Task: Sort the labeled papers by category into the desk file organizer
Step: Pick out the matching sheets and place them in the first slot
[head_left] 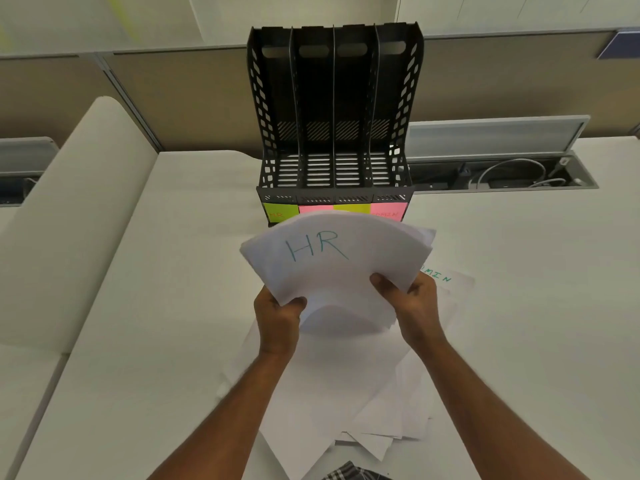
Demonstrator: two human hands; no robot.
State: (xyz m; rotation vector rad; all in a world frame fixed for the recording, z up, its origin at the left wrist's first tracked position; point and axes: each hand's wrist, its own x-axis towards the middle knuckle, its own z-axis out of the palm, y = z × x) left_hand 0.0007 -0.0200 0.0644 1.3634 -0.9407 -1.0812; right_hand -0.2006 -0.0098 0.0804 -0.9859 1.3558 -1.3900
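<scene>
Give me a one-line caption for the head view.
Both hands, left and right, grip a stack topped "HR" before the empty organizer; loose papers lie below.

Head view — forward, downward, close

- A white desk (pixel 145 306) fills most of the view, its surface matte and evenly lit.
- Along the desk's far edge stands a tan partition panel (pixel 194 102) with a grey metal top rail.
- Past the partition, pale wall panels (pixel 311 8) rise, one carrying a blurred yellow-green streak at the upper left.
- At the desk's far right edge, a cable tray (pixel 502 178) lies open, its grey lid (pixel 495 136) tilted up; white and dark cables coil inside.
- A second grey lid (pixel 24 150) shows at the far left edge.
- A white rounded panel (pixel 76 216) slants across the desk's left side.
</scene>
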